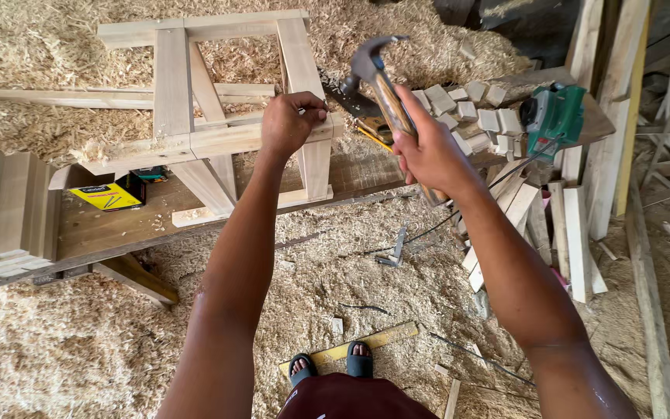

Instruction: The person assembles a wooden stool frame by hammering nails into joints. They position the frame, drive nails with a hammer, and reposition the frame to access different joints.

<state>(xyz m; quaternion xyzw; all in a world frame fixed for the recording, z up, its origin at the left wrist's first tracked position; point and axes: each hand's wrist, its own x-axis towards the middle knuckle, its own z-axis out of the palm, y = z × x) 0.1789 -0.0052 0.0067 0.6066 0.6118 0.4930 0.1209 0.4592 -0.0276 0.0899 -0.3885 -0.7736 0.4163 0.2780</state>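
A pale wooden frame (195, 93) of square bars lies on a plank workbench (118, 221). My left hand (290, 120) rests on the frame's right joint, fingers pinched together at the wood; whether they pinch something small I cannot tell. My right hand (428, 151) grips the wooden handle of a claw hammer (374, 66), whose steel head is raised just right of and above the left hand.
Small wooden blocks (471, 112) and a green power tool (554, 116) lie on the bench to the right. A yellow box (110, 194) sits at left, beside stacked boards (1, 206). Planks (575, 233) lean at right. Wood shavings (56, 341) cover the floor.
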